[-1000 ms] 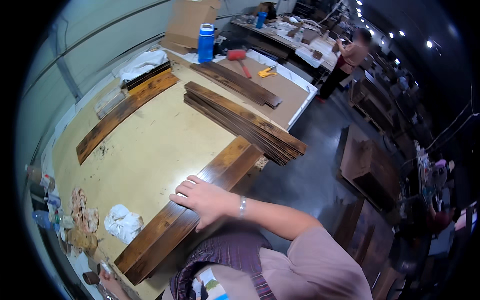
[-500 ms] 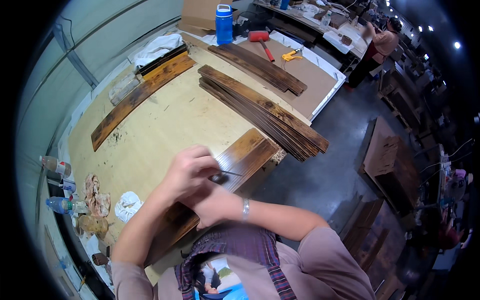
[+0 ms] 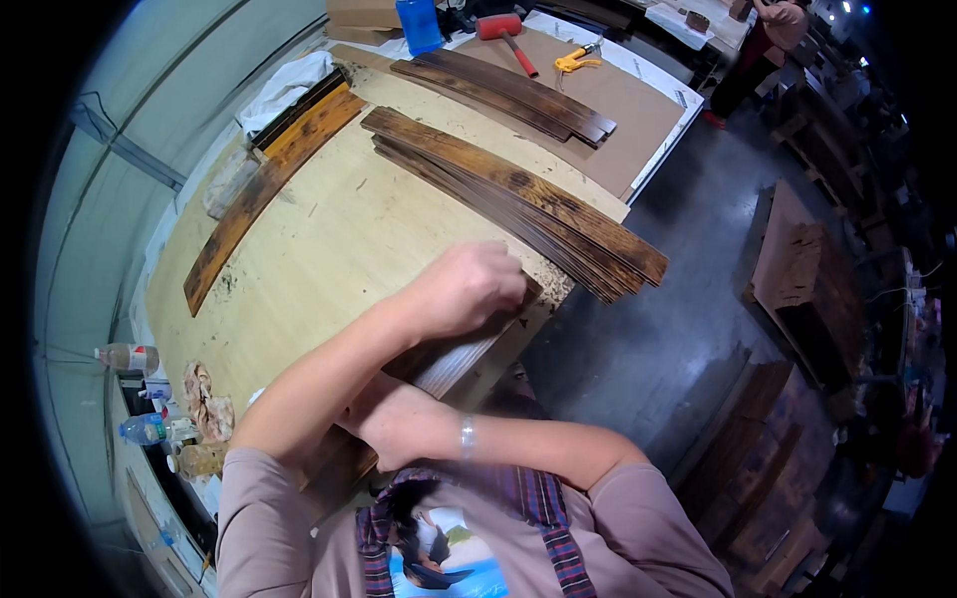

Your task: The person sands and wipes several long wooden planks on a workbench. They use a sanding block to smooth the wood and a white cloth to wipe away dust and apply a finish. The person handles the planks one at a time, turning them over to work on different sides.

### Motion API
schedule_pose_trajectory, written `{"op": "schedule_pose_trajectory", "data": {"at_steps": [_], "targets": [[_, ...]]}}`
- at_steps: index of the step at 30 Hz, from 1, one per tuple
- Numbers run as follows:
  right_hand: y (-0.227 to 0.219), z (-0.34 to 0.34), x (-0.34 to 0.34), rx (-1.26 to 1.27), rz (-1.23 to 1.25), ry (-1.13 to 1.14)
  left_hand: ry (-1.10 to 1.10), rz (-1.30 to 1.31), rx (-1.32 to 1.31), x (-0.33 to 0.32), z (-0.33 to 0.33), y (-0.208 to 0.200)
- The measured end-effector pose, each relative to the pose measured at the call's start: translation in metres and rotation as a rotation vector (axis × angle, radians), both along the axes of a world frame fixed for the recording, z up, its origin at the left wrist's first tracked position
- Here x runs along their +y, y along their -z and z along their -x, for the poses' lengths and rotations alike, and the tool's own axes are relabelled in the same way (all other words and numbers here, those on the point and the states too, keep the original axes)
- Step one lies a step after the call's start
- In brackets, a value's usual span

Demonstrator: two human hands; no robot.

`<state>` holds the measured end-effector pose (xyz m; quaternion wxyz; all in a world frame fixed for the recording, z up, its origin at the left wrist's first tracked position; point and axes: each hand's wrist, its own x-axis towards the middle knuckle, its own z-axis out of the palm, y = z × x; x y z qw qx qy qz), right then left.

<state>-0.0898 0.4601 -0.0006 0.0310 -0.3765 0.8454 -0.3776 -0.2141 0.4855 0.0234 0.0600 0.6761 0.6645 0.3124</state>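
Observation:
A brown wooden plank (image 3: 461,366) with a pale, ridged long side lies slantwise at the near edge of the table, under both my arms. My left hand (image 3: 473,284) is closed in a fist at the plank's far end. Whatever its fingers hold is hidden beneath the hand. Crossing below the left forearm, my right hand (image 3: 397,421) grips the plank's near part, thumb on the close side and fingers mostly out of sight. A stack of dark planks (image 3: 518,189) is fanned out just beyond the left hand.
Another pile of planks (image 3: 508,92), a red mallet (image 3: 498,28) and a yellow air blow gun (image 3: 575,62) lie farther back. One long plank (image 3: 269,194) rests at the left. Bottles (image 3: 145,429) and a stained rag (image 3: 207,401) line the left edge. A person (image 3: 768,50) stands far right.
My left hand has slid away from me along the plank to its far end; the thin metal strip seen at it earlier is now hidden. The right hand stays on the plank. The view has shifted.

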Motion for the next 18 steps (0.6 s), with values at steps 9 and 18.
{"op": "schedule_pose_trajectory", "data": {"at_steps": [9, 18], "targets": [[-0.010, 0.001, 0.008, -0.081, -0.029, -0.047, -0.150, -0.014, 0.223, 0.008, -0.015, 0.000], [0.000, 0.001, 0.000, -0.339, -0.079, -0.089, -0.119, 0.006, 0.154, -0.011, -0.038, -0.002]]}}
